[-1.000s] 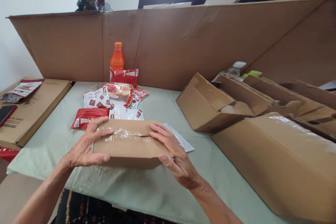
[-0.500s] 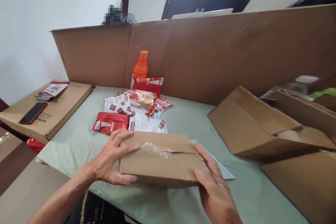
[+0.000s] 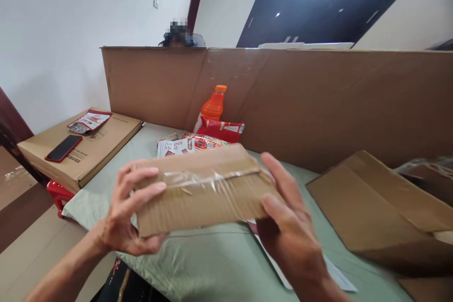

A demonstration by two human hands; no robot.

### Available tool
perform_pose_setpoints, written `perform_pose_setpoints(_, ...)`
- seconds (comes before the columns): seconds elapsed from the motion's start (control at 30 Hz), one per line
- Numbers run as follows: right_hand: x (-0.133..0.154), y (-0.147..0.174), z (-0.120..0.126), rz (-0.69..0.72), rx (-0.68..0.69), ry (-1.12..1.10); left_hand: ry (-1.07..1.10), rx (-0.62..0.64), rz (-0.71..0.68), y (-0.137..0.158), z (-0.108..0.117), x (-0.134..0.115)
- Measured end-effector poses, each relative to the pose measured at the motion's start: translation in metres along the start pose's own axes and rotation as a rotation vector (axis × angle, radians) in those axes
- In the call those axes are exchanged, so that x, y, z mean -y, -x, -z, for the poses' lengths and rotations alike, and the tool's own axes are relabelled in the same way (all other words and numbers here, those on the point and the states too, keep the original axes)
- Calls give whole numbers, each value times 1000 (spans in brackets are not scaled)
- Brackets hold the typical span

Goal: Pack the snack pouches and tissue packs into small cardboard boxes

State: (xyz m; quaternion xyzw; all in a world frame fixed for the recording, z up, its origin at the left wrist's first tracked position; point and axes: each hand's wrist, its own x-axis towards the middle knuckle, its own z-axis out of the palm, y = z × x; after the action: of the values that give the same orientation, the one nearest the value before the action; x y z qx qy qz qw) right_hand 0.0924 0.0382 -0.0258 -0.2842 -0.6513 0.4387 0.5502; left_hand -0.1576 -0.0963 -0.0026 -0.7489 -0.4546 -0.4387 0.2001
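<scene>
Brown taped box [image 3: 208, 205], tilted above near side of pale-green counter [image 3: 208, 264], clasped at left end by left hand [image 3: 132, 210], right end by right hand [image 3: 292, 226], likely for balance; far side, orange bottle [image 3: 213, 104] behind red packet [image 3: 222, 129], seemingly clear of handling.

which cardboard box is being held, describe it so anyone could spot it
Find the long cardboard wall along the back of the pale green tabletop. Over the tabletop, the left hand and right hand grip a brown box by its ends. Unlike the box on the right and the flat box under the phone, it is held, with clear tape shining across it.
</scene>
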Motion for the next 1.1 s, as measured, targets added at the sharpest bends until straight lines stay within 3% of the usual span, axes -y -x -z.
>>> perform_pose_setpoints(0.1,31,-43,-52,241,85,-81,-286,-186,-10,-20,35,32)
perform_pose_setpoints(0.2,26,-55,-92,426,184,99,-474,-391,74,-27,55,87)
perform_pose_setpoints(0.3,-31,-31,-114,348,338,268,-581,-470,250,-15,54,158)
perform_pose_setpoints(0.43,-127,26,-116,205,470,479,-600,-339,573,12,28,239)
perform_pose_setpoints(0.5,-153,47,-111,251,521,529,-592,-295,634,19,12,267)
perform_pose_setpoints(0.57,-161,58,-107,312,519,555,-587,-254,661,17,-4,288)
perform_pose_setpoints(0.9,-151,51,-105,437,531,634,-528,-58,852,-51,-82,361)
perform_pose_setpoints(1.0,-150,50,-106,430,533,625,-525,-38,885,-58,-87,353)
perform_pose_setpoints(1.1,-146,48,-108,424,544,615,-519,-15,846,-32,-87,311)
